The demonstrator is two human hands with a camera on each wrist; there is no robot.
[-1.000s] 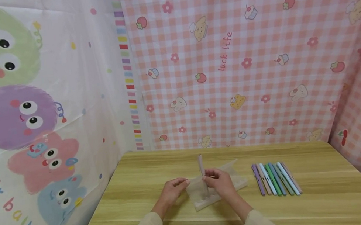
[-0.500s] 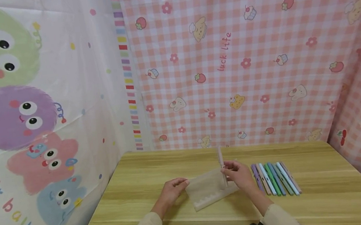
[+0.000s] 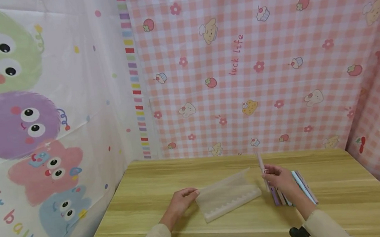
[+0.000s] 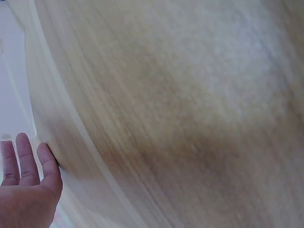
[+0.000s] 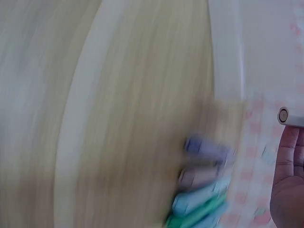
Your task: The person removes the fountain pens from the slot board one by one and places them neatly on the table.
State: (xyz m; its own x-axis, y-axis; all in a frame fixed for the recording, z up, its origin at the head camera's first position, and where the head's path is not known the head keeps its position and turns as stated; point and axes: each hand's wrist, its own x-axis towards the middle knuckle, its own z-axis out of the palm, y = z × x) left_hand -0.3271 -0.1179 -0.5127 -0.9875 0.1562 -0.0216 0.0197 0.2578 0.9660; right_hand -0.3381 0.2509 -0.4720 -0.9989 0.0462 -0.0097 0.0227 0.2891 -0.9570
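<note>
A translucent pen case (image 3: 233, 206) with a notched front strip lies on the table, its clear flap raised behind. My left hand (image 3: 182, 201) pinches the flap's left corner between thumb and forefinger; in the left wrist view the other fingers of the hand (image 4: 31, 185) are fairly straight. Well right of the case, my right hand (image 3: 281, 180) holds a pale pink pen (image 3: 261, 167) nearly upright by its middle. The pen's round end (image 5: 284, 115) shows in the right wrist view. Below this hand lies a row of coloured pens (image 3: 305, 187), partly hidden by it.
The wood-grain table (image 3: 141, 186) carries the case and pens. A pink checked cloth (image 3: 260, 87) hangs behind its far edge, and a white cartoon-printed cloth (image 3: 97, 105) hangs at the left.
My right hand has carried the pale pink pen rightward, from over the case to above the pen row. My left hand has stayed at the flap's corner.
</note>
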